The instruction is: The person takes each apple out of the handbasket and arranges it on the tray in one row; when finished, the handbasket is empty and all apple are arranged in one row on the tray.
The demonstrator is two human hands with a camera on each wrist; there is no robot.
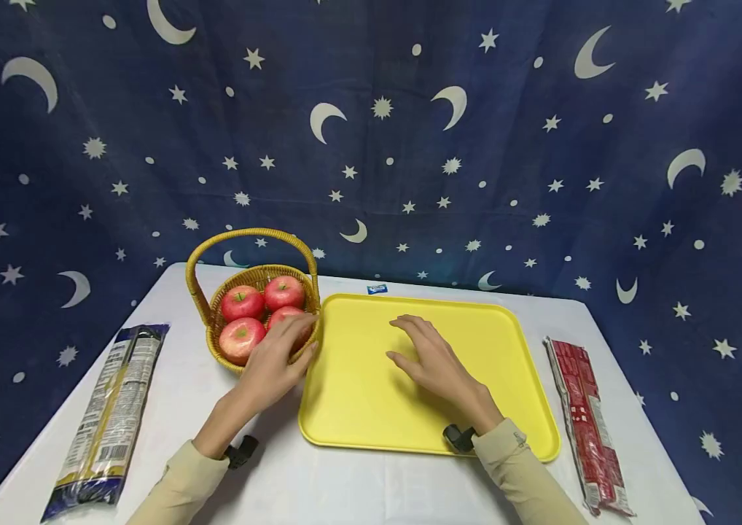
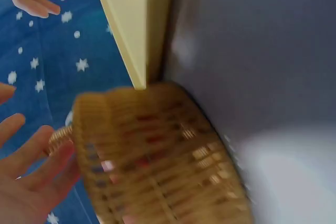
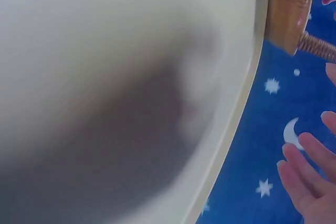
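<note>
A wicker basket point(image 1: 261, 274) with an arched handle stands left of the yellow tray point(image 1: 371, 364) and holds several red apples point(image 1: 242, 340). Over the basket's near right side is my left hand point(image 1: 275, 368), its fingers spread loosely and partly covering an apple. In the left wrist view the basket's woven side point(image 2: 157, 156) is beside those fingers; whether they touch it I cannot tell. My right hand point(image 1: 433, 361) hovers above the tray, fingers extended and slightly bent, holding nothing. Its fingers also show at the right edge of the right wrist view.
At the left lies a long plastic-wrapped package point(image 1: 108, 415) with a blue and yellow end. A red-and-white plastic package point(image 1: 586, 423) lies right of the tray. Behind the tray is a small blue packet point(image 1: 377, 289). A starry blue curtain point(image 1: 384, 146) hangs behind the white table point(image 1: 345, 488).
</note>
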